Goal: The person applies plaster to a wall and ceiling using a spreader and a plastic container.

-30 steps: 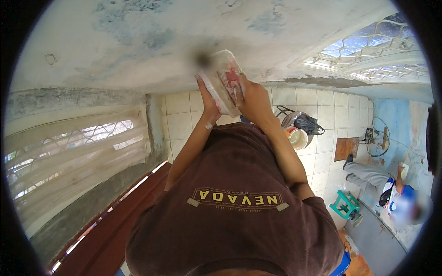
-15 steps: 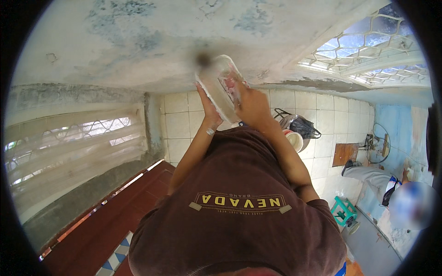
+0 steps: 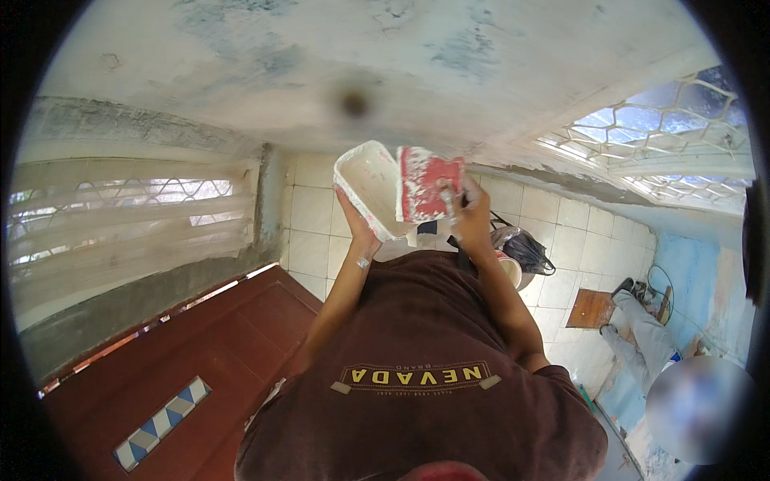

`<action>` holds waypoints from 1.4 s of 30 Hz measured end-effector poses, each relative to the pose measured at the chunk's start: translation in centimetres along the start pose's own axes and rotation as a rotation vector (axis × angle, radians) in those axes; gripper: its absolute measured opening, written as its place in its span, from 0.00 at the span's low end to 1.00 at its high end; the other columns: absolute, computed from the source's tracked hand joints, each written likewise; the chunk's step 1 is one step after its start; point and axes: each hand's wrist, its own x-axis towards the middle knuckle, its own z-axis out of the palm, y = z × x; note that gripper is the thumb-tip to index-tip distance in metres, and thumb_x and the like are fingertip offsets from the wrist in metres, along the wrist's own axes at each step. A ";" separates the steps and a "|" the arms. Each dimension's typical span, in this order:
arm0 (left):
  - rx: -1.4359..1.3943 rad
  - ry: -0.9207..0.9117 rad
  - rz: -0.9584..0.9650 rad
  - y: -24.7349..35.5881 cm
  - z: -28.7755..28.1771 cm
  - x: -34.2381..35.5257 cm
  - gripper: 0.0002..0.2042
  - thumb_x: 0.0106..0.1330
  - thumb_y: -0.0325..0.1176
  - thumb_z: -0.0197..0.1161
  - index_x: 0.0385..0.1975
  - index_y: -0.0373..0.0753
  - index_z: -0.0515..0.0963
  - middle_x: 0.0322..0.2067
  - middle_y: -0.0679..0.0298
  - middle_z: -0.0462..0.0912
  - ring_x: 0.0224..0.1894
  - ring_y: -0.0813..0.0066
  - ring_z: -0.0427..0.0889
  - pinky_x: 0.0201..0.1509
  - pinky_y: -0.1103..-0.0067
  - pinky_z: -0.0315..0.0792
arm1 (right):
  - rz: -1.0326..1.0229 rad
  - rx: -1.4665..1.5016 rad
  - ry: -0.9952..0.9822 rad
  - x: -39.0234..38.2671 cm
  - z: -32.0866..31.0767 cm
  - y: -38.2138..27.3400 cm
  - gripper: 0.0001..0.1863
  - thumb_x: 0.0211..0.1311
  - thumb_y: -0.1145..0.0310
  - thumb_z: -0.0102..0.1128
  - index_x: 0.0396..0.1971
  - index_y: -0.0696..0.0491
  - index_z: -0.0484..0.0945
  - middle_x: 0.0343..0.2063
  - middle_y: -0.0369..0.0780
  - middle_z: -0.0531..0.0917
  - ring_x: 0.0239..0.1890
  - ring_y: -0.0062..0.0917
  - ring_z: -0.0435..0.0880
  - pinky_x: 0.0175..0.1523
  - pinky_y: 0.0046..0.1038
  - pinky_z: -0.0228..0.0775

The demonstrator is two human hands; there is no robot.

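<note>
My left hand [image 3: 358,223] is wrapped around the lower left side of a white rectangular plastic tub [image 3: 362,170], with its open top facing me. Whitish paste coats the tub's inside and rim. In my right hand [image 3: 475,215] is a red, broad-bladed putty spreader [image 3: 431,186], its face smeared with white paste. The blade's left edge overlaps the tub's right rim; whether they touch I cannot tell. Some fingers of the right hand are hidden behind the spreader.
A patchy plastered wall [image 3: 321,60] rises just ahead. On the tiled floor to the right are a bucket [image 3: 510,269], a black plastic bag [image 3: 529,250] and a brown board [image 3: 593,309]. Another person [image 3: 642,325] is at the far right. A red-brown door [image 3: 241,329] stands at left.
The spreader has come out of the tub to its right, its red face now showing. My right hand has shifted right; the tub sits a little lower in view.
</note>
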 end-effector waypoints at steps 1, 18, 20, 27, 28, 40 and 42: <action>-0.022 0.020 0.023 0.3 -0.7 -0.2 0.35 0.71 0.66 0.32 0.69 0.49 0.57 0.65 0.63 0.65 0.66 0.62 0.66 0.69 0.66 0.63 | -0.002 0.004 -0.012 0.5 -0.1 1.0 0.18 0.66 0.70 0.57 0.53 0.59 0.73 0.29 0.41 0.85 0.26 0.24 0.82 0.32 0.30 0.74; -0.043 0.192 0.156 2.2 -5.7 -4.8 0.39 0.67 0.71 0.33 0.67 0.47 0.59 0.61 0.58 0.70 0.58 0.55 0.74 0.61 0.56 0.71 | 0.505 1.162 -0.165 17.6 11.8 17.9 0.17 0.74 0.64 0.42 0.52 0.60 0.70 0.56 0.48 0.76 0.54 0.32 0.79 0.58 0.22 0.72; -0.031 0.221 0.170 2.0 -6.8 -4.5 0.39 0.67 0.71 0.33 0.67 0.47 0.59 0.61 0.57 0.70 0.58 0.55 0.74 0.61 0.57 0.71 | 0.526 1.218 -0.105 19.0 13.1 15.5 0.16 0.73 0.64 0.43 0.49 0.62 0.71 0.54 0.51 0.77 0.49 0.31 0.81 0.51 0.18 0.77; -0.016 0.245 0.193 2.9 -5.0 -4.9 0.38 0.67 0.70 0.36 0.68 0.48 0.58 0.63 0.60 0.68 0.60 0.57 0.72 0.63 0.58 0.69 | 0.238 1.024 0.137 22.1 8.7 9.8 0.10 0.62 0.78 0.54 0.43 0.62 0.76 0.39 0.40 0.80 0.38 0.20 0.79 0.40 0.16 0.74; -0.010 0.266 0.194 3.1 -5.2 -5.3 0.38 0.67 0.70 0.37 0.69 0.48 0.58 0.63 0.61 0.68 0.61 0.58 0.71 0.63 0.58 0.69 | -0.165 0.359 0.032 20.0 7.2 11.0 0.11 0.59 0.80 0.57 0.42 0.61 0.77 0.37 0.37 0.79 0.37 0.18 0.78 0.40 0.14 0.72; -0.123 0.277 0.231 5.7 -7.1 -6.4 0.37 0.67 0.69 0.36 0.68 0.48 0.59 0.62 0.60 0.68 0.60 0.57 0.72 0.63 0.57 0.69 | 0.869 1.269 0.229 20.0 12.7 19.6 0.10 0.70 0.70 0.47 0.44 0.56 0.77 0.40 0.40 0.83 0.42 0.25 0.83 0.45 0.21 0.77; -0.113 0.268 0.218 6.5 -7.3 -5.8 0.37 0.68 0.69 0.36 0.68 0.48 0.59 0.62 0.60 0.69 0.60 0.57 0.72 0.63 0.57 0.69 | 0.622 1.239 -0.131 22.0 14.2 19.0 0.09 0.71 0.68 0.49 0.42 0.56 0.76 0.36 0.40 0.83 0.39 0.25 0.83 0.43 0.20 0.78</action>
